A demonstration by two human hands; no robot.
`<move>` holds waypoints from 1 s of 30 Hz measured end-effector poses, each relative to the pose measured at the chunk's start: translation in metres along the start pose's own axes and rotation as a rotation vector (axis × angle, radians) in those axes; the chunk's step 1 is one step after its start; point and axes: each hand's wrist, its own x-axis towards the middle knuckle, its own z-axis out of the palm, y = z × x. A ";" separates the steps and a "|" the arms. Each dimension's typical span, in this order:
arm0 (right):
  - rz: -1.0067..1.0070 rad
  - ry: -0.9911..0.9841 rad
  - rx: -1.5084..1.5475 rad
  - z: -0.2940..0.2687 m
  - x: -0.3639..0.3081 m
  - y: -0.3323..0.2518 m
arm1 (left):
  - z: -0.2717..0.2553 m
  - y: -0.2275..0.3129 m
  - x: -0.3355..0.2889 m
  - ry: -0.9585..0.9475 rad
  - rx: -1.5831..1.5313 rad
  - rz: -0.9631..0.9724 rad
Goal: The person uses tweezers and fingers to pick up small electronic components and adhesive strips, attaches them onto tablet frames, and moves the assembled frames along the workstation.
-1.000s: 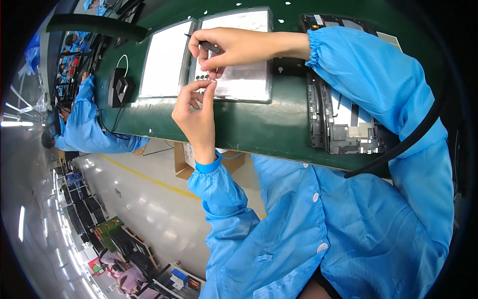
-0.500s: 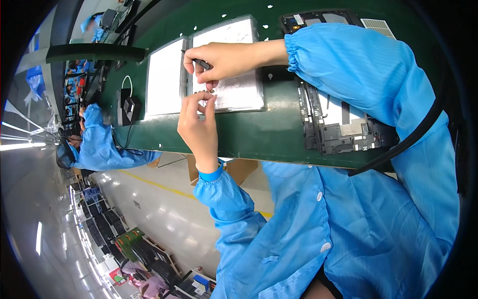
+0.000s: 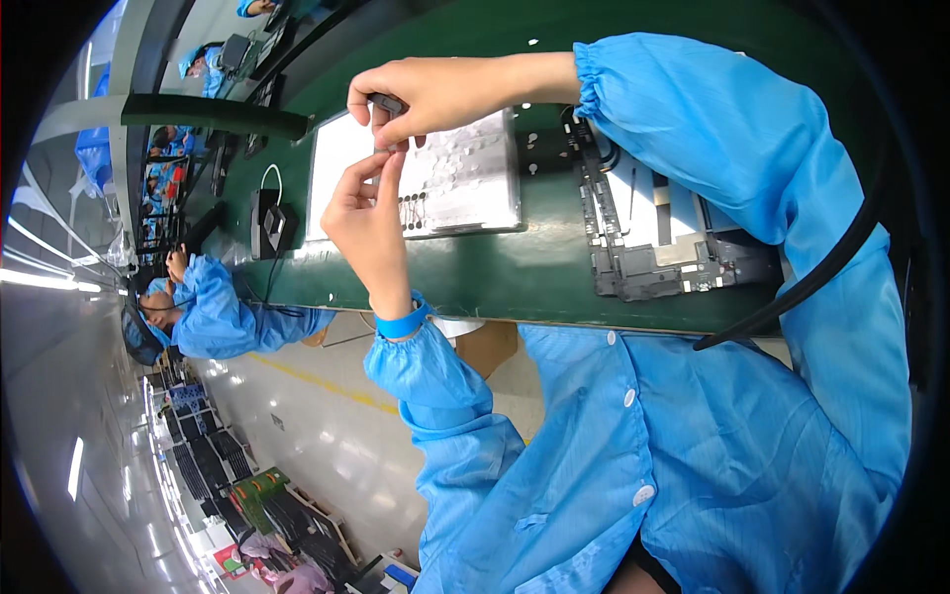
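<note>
1. Two hands close together: left hand (image 3: 366, 218) nearer the body, fingers pinched, contents unclear.
2. Right hand (image 3: 430, 97) grips a dark tool (image 3: 388, 102), lying crosswise just beyond the left fingertips.
3. Shiny sheet (image 3: 465, 178) below, on the counter (image 3: 539, 262).

Sheets (image 3: 475, 186): laid on the green table (image 3: 515, 277), dotted with small dark discs (image 3: 412, 210).
Right hand (image 3: 426, 97): held over the sheets, a black tool (image 3: 386, 102) gripped.
Left hand (image 3: 364, 223): held over the sheets' left part, fingertips pinched beside the right hand's.
Chassis (image 3: 638, 269): placed right of the sheets.
Box (image 3: 263, 220): set left of the sheets.
Co-worker (image 3: 220, 322): seen far left of the sheets.
</note>
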 end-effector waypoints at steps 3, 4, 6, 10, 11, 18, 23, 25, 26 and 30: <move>0.035 0.106 0.051 -0.021 -0.017 -0.012 | 0.009 0.017 0.010 0.032 -0.160 0.060; 0.081 0.166 0.033 -0.029 -0.026 -0.016 | 0.012 0.023 0.014 0.059 -0.236 0.112; 0.199 0.159 0.176 -0.042 -0.046 -0.021 | 0.022 0.041 0.023 0.043 -0.408 0.201; 0.298 0.195 0.400 -0.065 -0.097 -0.051 | 0.066 0.074 0.040 -0.113 -0.653 0.297; 0.265 0.268 0.431 -0.074 -0.110 -0.052 | 0.079 0.082 0.043 -0.132 -0.708 0.316; 0.268 0.433 0.480 -0.122 -0.175 -0.051 | 0.130 0.125 0.034 -0.125 -0.324 0.546; 0.173 0.673 -0.298 -0.125 -0.236 -0.011 | 0.162 0.132 0.018 -0.217 -0.169 0.612; 0.249 0.628 -0.274 -0.124 -0.255 0.013 | 0.175 0.130 0.015 -0.283 -0.218 0.578; 0.327 0.587 -0.338 -0.121 -0.260 0.018 | 0.179 0.128 0.012 -0.340 -0.261 0.536; 0.253 0.573 -0.096 -0.108 -0.259 0.040 | 0.193 0.124 0.002 -0.528 -0.280 0.423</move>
